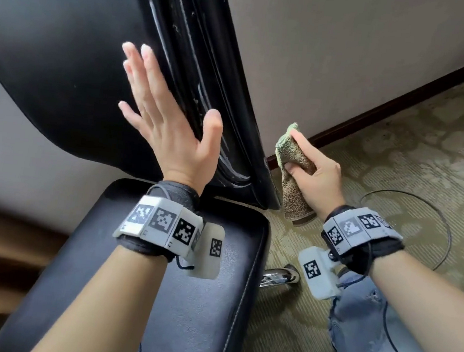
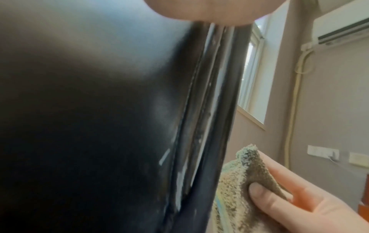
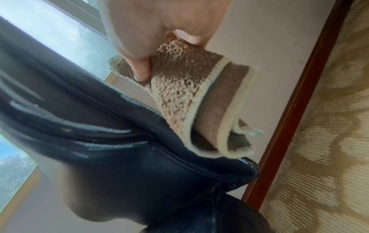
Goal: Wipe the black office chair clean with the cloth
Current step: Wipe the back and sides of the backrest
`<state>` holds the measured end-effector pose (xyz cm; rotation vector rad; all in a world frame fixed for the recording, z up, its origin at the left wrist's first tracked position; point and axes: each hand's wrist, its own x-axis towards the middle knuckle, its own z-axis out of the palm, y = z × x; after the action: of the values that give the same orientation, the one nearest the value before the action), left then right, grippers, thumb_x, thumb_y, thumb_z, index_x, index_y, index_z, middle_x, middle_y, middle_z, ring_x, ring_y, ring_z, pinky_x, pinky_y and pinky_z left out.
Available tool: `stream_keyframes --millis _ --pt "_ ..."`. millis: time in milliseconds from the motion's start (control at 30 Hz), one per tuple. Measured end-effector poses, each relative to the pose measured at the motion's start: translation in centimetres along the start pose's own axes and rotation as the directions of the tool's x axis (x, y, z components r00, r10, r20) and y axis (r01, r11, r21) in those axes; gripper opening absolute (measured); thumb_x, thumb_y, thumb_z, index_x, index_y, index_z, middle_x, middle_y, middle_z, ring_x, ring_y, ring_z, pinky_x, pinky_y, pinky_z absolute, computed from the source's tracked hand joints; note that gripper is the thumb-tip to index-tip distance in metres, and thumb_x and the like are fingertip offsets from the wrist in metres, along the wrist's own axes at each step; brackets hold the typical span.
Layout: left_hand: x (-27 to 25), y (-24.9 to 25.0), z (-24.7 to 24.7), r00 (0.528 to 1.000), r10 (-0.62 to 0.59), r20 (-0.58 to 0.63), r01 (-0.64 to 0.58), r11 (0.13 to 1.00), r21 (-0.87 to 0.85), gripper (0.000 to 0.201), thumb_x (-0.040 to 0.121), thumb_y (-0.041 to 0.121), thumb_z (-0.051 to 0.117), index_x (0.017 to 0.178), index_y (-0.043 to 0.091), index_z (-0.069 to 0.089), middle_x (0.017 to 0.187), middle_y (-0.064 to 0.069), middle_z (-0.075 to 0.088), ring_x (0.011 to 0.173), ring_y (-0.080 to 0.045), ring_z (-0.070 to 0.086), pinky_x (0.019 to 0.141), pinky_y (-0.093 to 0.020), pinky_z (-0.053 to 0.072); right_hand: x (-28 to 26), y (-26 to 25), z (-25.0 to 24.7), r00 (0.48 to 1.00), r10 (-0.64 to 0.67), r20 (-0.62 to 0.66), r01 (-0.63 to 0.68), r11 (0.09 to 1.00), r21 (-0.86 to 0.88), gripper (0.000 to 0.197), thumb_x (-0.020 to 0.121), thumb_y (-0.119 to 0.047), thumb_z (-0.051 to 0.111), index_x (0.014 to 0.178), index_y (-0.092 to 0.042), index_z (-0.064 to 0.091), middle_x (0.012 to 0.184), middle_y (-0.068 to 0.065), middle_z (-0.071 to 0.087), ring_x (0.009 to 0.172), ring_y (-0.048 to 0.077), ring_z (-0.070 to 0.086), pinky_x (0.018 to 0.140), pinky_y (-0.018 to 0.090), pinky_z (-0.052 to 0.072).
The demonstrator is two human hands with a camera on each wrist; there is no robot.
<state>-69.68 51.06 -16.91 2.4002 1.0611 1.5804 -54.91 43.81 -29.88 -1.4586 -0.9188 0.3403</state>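
The left hand (image 1: 170,129) lies flat, fingers spread, on the black leather office chair's backrest (image 1: 65,58); beside its edge, the right hand (image 1: 314,176) pinches a folded brown terry cloth (image 1: 295,188).

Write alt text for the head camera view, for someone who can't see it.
A person's right hand grips a folded brown-green cloth beside the edge of a black office chair's backrest, while the open left hand lies flat against the backrest. Pale smudges streak the backrest's side seams; the black seat and patterned carpet lie below.

bare forearms, black wrist straps (image 1: 166,190) carrying white marker-coded blocks (image 1: 160,222), thin black cables, light blue jeans (image 1: 374,334)
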Motion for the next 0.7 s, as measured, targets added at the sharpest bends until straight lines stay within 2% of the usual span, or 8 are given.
stream_keyframes --millis 100,200,267,367,433,533,600,700 --pt "-1.6 -0.2 0.8 0.993 -0.11 -0.042 0.107 0.992 -0.07 0.086 0.082 0.044 0.037 0.144 -0.01 0.012 0.151 -0.032 0.006 0.142 -0.038 0.008 0.105 -0.065 -0.001 -0.6 0.1 0.8 0.997 -0.064 0.045 0.064 0.998 -0.001 0.06 0.077 0.001 0.066 0.13 -0.022 0.052 0.101 0.001 0.067 0.09 -0.007 0.054 0.089 0.003 0.036" --pt "-2.6 -0.4 1.5 0.988 -0.147 -0.047 0.142 0.986 -0.092 0.086 0.081 0.044 0.035 0.143 -0.011 0.011 0.151 -0.032 0.006 0.141 -0.034 0.005 0.106 -0.064 0.0 -1.1 0.1 2.3 0.976 -0.204 0.069 0.202 0.979 0.039 0.057 0.076 0.002 0.066 0.13 -0.012 0.053 0.122 -0.002 0.058 0.113 0.002 0.052 0.104 0.016 0.035" --pt "-3.0 -0.3 1.9 0.987 -0.154 -0.045 0.149 0.984 -0.094 0.087 0.081 0.043 0.036 0.143 -0.012 0.011 0.151 -0.032 0.006 0.14 -0.034 0.003 0.107 -0.064 0.0 -1.4 0.8 3.0 0.964 -0.255 0.067 0.253 0.967 0.04 0.057 0.075 0.003 0.065 0.129 -0.01 0.053 0.126 -0.004 0.053 0.119 0.007 0.051 0.107 0.023 0.035" --pt "-3.2 -0.5 2.4 0.987 -0.152 -0.06 0.147 0.986 -0.079 0.088 0.08 0.043 0.037 0.143 -0.013 0.01 0.151 -0.032 0.007 0.141 -0.038 0.003 0.107 -0.063 0.001 -1.7 3.2 3.2 0.959 -0.27 0.081 0.27 0.963 0.008 0.057 0.075 0.004 0.064 0.129 -0.009 0.053 0.127 -0.004 0.052 0.118 0.012 0.053 0.106 0.027 0.038" --pt "-3.3 -0.6 2.6 0.987 -0.141 -0.072 0.136 0.988 -0.068 0.088 0.08 0.041 0.038 0.142 -0.014 0.009 0.151 -0.032 0.007 0.14 -0.036 0.002 0.109 -0.055 0.001 -2.1 5.1 3.0 0.967 -0.236 0.092 0.238 0.971 -0.008 0.057 0.075 0.002 0.064 0.129 -0.012 0.052 0.125 -0.004 0.055 0.115 0.014 0.056 0.103 0.03 0.041" --pt "-3.1 -0.8 2.7 0.989 -0.124 -0.085 0.117 0.99 -0.082 0.087 0.077 0.035 0.04 0.141 -0.015 0.01 0.15 -0.033 0.007 0.139 -0.033 0.002 0.111 -0.027 -0.006 -2.4 6.5 3.0 0.971 -0.225 0.085 0.231 0.971 -0.068 0.055 0.076 -0.005 0.062 0.129 -0.014 0.049 0.123 0.002 0.06 0.112 0.022 0.059 0.099 0.03 0.042" --pt "-3.1 -1.1 2.8 0.992 -0.093 -0.09 0.085 0.993 -0.081 0.086 0.077 0.033 0.04 0.14 -0.018 0.011 0.149 -0.036 0.008 0.138 -0.034 0.003 0.108 -0.012 -0.006 -2.5 6.1 3.3 0.956 -0.289 0.045 0.292 0.95 -0.11 0.052 0.078 -0.007 0.061 0.129 -0.011 0.051 0.124 0.006 0.06 0.111 0.021 0.058 0.1 0.024 0.041" --pt "-3.3 -1.1 3.0 0.994 -0.074 -0.085 0.067 0.994 -0.082 0.085 0.077 0.031 0.04 0.139 -0.02 0.01 0.148 -0.038 0.007 0.138 -0.037 0.004 0.108 -0.009 -0.005 -2.4 4.6 4.1 0.913 -0.406 -0.024 0.402 0.91 -0.101 0.046 0.081 -0.003 0.06 0.127 -0.006 0.054 0.129 0.005 0.055 0.11 0.019 0.056 0.1 0.023 0.04"
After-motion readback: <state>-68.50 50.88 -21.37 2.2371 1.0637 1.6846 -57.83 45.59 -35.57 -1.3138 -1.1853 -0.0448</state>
